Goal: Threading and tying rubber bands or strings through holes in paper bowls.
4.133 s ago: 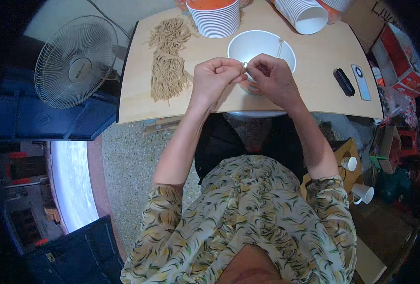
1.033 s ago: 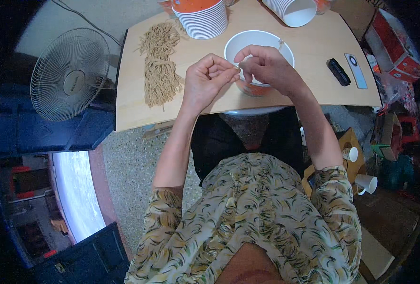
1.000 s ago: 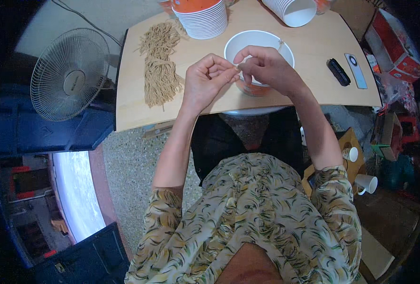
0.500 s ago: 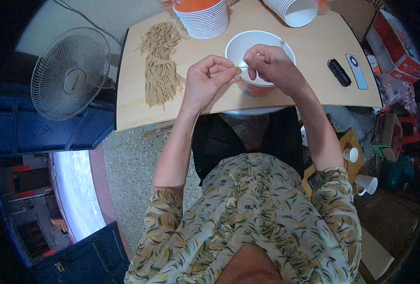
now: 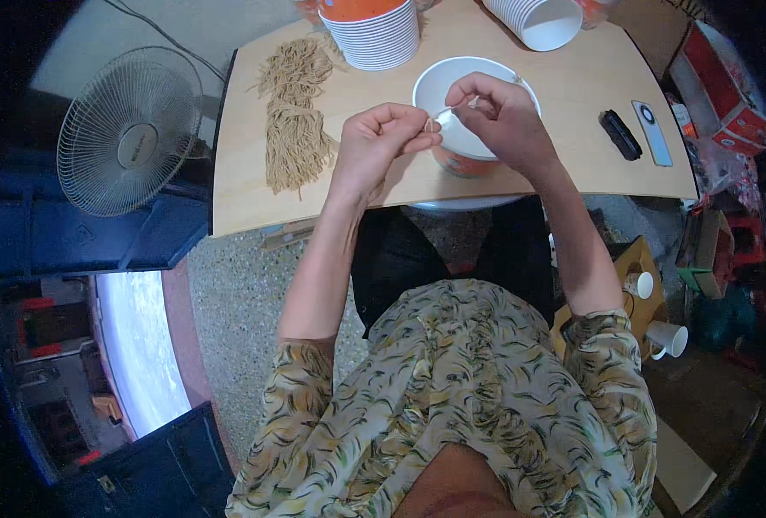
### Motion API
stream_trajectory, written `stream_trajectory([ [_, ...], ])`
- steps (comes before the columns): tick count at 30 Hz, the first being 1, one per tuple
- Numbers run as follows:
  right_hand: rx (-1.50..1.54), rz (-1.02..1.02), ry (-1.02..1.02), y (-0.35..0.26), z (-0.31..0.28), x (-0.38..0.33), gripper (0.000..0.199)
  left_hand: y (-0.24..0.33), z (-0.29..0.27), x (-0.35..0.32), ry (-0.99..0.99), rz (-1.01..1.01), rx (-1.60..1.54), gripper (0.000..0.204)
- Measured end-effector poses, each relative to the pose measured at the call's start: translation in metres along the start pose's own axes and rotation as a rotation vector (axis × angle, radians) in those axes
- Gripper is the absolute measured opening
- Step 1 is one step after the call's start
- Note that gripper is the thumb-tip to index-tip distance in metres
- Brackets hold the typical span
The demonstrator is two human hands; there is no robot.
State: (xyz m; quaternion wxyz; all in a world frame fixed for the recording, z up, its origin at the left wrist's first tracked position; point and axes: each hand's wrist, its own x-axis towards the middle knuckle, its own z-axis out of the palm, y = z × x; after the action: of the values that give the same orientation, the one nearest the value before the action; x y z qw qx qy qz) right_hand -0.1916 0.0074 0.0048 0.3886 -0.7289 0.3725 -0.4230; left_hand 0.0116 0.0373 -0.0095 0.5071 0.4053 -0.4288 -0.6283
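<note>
Over a paper bucket [image 5: 428, 85] with a white inside and an orange-printed wall, both my hands work close together. My left hand [image 5: 381, 142] is closed, thumb and forefinger pinching a thin pale string [image 5: 432, 126] that forms a small loop at the fingertips. My right hand [image 5: 508, 125] is a little farther right, thumb and forefinger pressed together above the bucket's opening; whether the string runs into them is too fine to see. Left of the hands, two bunches of tan cords [image 5: 296, 147] lie on the table.
A stack of white paper buckets [image 5: 371, 43] stands at the table's back, and another stack [image 5: 548, 24] lies on its side. Toward the right are a black case [image 5: 619, 135] and a white phone-like slab [image 5: 652, 132]. A fan [image 5: 131, 134] stands left of the table [image 5: 573, 173].
My hands have moved slightly apart, the right fingertips lifting and drawing away from the left. A small loop of string now shows at my left fingertips.
</note>
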Motion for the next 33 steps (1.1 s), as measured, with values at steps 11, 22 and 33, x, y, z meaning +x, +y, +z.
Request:
stream_trajectory([
  [11, -0.213, -0.139, 0.052, 0.006, 0.014, 0.001, 0.012, 0.002, 0.005, -0.002, -0.002, 0.007, 0.016, 0.016],
  [22, 0.085, -0.008, 0.021, 0.015, 0.008, 0.001, 0.012, 0.002, 0.004, -0.001, -0.054, 0.056, 0.079, 0.025],
  [33, 0.114, 0.12, -0.013, 0.003, 0.016, 0.001, 0.014, 0.005, 0.008, -0.002, -0.069, 0.091, 0.13, 0.031],
])
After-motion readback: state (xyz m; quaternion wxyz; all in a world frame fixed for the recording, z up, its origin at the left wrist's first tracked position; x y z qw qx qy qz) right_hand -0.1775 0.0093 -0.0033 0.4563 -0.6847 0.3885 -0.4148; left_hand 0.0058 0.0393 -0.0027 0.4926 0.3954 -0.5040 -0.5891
